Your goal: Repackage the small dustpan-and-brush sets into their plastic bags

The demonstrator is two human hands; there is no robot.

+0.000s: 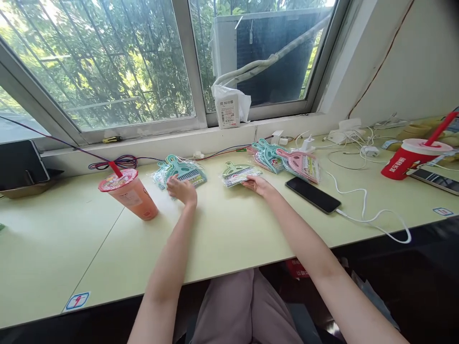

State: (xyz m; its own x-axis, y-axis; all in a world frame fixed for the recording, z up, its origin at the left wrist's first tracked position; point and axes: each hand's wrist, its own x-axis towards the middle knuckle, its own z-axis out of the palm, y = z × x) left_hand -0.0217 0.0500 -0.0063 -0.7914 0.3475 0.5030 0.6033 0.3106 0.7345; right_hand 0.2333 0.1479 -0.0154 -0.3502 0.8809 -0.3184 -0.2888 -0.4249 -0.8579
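Observation:
My right hand (256, 185) grips the near right edge of a packaged green mini dustpan and brush set (239, 174), thumb on top. The set's clear wrapper shines over a printed label. To the left, my left hand (182, 191) is at the near edge of a pile of teal dustpan sets (179, 167), fingers extended and partly overlapping them. Whether it presses on the top pack I cannot tell. Behind my right hand lies another pile, with a teal set (267, 154) and a pink set (300, 162) on top.
A drink cup (132, 198) stands left of my left hand. On the right are a black phone (313, 195) on a white cable (364, 210) and a red cup (405, 160). A tissue pack (228, 112) sits on the windowsill. Coiled wires (120, 162) lie along the wall.

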